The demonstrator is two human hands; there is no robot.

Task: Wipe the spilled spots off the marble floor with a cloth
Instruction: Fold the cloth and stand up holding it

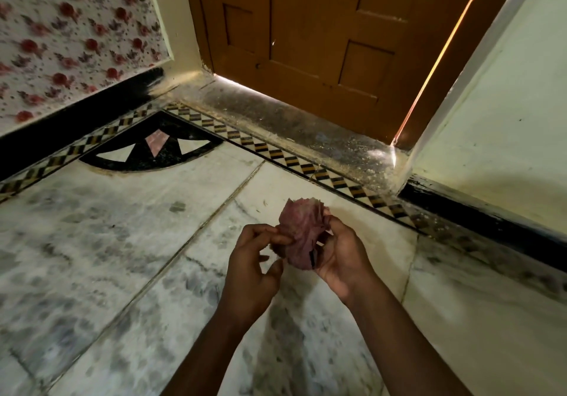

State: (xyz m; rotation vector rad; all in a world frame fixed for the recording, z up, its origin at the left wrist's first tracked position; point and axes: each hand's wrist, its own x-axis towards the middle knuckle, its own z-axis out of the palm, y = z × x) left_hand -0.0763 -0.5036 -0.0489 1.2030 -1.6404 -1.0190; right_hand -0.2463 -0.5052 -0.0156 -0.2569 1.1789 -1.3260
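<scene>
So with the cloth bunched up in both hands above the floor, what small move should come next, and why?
Probably lower the cloth onto the marble floor. The right hand cups it and the left hand pinches its edge, both held above the floor, so no wiping contact exists yet.

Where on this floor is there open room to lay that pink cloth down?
The marble floor lies bare left of the hands, up to the checkered border and the black fan inlay. The slab right of the right hand is bare too. The only busy spot is where both hands grip the cloth.
</scene>
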